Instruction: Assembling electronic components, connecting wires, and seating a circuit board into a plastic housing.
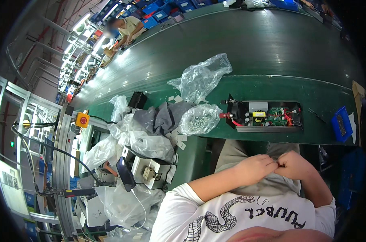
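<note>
My left hand [260,167] and my right hand [294,165] meet over my lap, just below the bench's front edge. The fingers of both are curled and pressed together where the hands touch. Whatever they may hold is too small or hidden to make out. On the bench beyond them lies an electronic unit in an open black metal case [269,129]. It shows a green circuit board [276,117], a yellow-wrapped transformer [258,114], red and yellow wires, and a fan at its left end. Neither hand touches it.
Left of the case sits a clear plastic bag of small metal parts [201,119]; a crumpled bag [207,76] lies behind. A blue tray of screws [342,125] stands right. Grey cloth [162,117], a phone [125,174] and an emergency-stop box [82,119] are left. Beyond runs a conveyor [247,44].
</note>
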A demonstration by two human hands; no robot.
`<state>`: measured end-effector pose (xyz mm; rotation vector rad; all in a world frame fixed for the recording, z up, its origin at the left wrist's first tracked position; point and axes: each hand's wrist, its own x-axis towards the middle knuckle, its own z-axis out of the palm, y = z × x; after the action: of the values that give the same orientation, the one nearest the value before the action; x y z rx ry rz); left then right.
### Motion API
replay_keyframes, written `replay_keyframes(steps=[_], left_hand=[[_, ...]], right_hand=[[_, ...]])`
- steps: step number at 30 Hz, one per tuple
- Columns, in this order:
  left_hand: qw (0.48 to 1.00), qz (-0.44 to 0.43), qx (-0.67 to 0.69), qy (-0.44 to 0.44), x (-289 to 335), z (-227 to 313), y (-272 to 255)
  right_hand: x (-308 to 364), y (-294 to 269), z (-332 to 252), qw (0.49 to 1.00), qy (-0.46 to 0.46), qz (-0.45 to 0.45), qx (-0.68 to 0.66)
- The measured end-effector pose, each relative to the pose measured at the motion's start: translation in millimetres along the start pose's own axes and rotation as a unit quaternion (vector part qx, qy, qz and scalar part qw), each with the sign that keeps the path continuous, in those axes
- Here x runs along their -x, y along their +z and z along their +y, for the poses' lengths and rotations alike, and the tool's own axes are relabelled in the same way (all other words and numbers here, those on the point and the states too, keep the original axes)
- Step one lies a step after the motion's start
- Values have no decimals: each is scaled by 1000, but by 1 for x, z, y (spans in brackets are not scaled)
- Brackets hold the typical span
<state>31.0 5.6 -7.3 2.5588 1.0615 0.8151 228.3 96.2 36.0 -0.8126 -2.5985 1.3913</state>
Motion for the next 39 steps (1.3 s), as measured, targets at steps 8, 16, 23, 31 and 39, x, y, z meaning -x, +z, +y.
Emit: replay_keyframes(steps=[8, 16, 23, 31, 39], left_hand=[[995, -3, 84, -62, -5, 4, 0], [986, -30, 112, -118, -4, 6, -17], [981, -14, 136, -140, -1, 8, -15], [976, 16, 105, -192, 3, -17, -5], [968, 60, -30, -241, -18, -48, -4]], right_hand=[[5, 21, 32, 999, -31, 27, -34], [0, 10, 5, 996, 64, -47, -38], [5, 35, 35, 996, 62, -37, -50], [8, 20, 43, 985, -3, 167, -46], [-14, 29, 73, 922, -16, 362, 136]])
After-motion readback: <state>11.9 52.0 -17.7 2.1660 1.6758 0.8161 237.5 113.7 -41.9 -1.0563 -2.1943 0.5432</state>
